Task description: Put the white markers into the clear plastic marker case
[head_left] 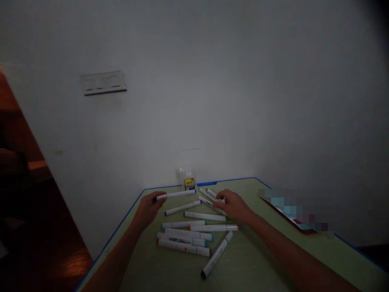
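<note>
My left hand (152,207) is closed in a pinch on the dark-capped left end of a white marker (178,194). That marker is raised above the tabletop and points right. Over at the right, my right hand (232,203) has its fingers and thumb curled on white markers (209,199) that lie slanted on the table; their right ends are hidden behind the hand. Nearer to me lie several more white markers with coloured ends, among them an orange-ended marker (212,228), a brown-ended marker (184,247) and a black-ended marker (216,255) lying diagonally.
A clear plastic case (186,174) with a yellow and purple label stands at the table's back edge, by the wall. Along the right side lies a flat red-edged item (291,215), partly blurred out. The pale green table (146,271) has a blue rim.
</note>
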Demonstrator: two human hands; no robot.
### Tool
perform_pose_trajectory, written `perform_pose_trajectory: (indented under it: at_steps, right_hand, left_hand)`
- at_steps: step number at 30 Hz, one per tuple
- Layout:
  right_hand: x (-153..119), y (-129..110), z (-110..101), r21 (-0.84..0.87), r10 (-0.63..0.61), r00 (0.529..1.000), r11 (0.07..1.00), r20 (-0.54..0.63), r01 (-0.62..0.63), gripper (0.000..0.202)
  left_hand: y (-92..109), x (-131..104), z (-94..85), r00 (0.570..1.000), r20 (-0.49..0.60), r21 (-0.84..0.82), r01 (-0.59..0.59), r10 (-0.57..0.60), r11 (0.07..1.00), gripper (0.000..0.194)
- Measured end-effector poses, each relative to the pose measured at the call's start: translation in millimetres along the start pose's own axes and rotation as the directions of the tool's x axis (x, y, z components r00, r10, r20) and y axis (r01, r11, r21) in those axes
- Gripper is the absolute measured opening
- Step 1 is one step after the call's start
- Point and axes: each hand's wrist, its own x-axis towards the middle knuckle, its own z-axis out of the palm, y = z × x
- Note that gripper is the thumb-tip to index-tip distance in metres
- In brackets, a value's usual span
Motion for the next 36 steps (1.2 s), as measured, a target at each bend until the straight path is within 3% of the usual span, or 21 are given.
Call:
perform_pose_trajectory:
  at_steps: [3, 8, 13, 16, 19, 22, 24, 26, 30, 36]
  right_hand:
    - [31, -11, 10, 0.172, 0.076, 0.997, 0.983, -0.027, -0.070, 0.045]
    - [82, -37, 36, 0.522, 0.156, 0.978, 0.828, 0.137, -0.205, 0.078]
    - [107, -48, 65, 0.619, 0.038, 0.972, 0.765, 0.233, -0.178, 0.053]
    - [107, -58, 66, 0.625, 0.047, 0.980, 0.764, 0.194, -0.160, 0.045]
    - [88, -75, 51, 0.693, -0.041, 0.995, 0.720, 0.093, -0.035, 0.052]
    - [50, -95, 33, 0.796, -0.214, 0.976, 0.596, 0.031, 0.106, 0.056]
    - [21, -108, 26, 0.827, -0.255, 0.964, 0.556, 0.076, 0.082, 0.058]
    - [-6, -120, 24, 0.851, -0.258, 0.955, 0.525, 0.146, 0.012, 0.057]
    - [-45, -139, 33, 0.895, -0.280, 0.937, 0.441, 0.209, -0.068, 0.050]
    - [-67, -153, 50, 0.942, -0.292, 0.940, 0.327, 0.179, -0.078, 0.051]
  left_hand:
    - [4, -1, -8.8, 0.989, -0.143, -0.155, 0.011, -0.033, 0.988, 0.043]
    - [9, -5, -13.7, 0.972, -0.227, -0.415, -0.046, -0.054, 0.909, 0.035]
    - [14, -6, -13.7, 0.970, -0.240, -0.507, -0.095, -0.035, 0.857, 0.031]
    - [25, -10, -17.9, 0.964, -0.264, -0.504, -0.156, 0.020, 0.849, 0.027]
    - [50, -20, -30.2, 0.916, -0.384, -0.449, -0.294, 0.115, 0.844, 0.022]
    - [81, -36, -48.9, 0.797, -0.582, -0.441, -0.478, 0.163, 0.759, 0.023]
    - [102, -49, -61.5, 0.741, -0.644, -0.434, -0.561, 0.193, 0.705, 0.026]
    - [119, -64, -72.0, 0.722, -0.655, -0.434, -0.601, 0.223, 0.671, 0.027]
    - [143, -91, -84.0, 0.733, -0.635, -0.390, -0.576, 0.243, 0.719, 0.020]
    - [143, -110, -80.9, 0.883, -0.413, -0.301, -0.363, 0.223, 0.882, 0.019]
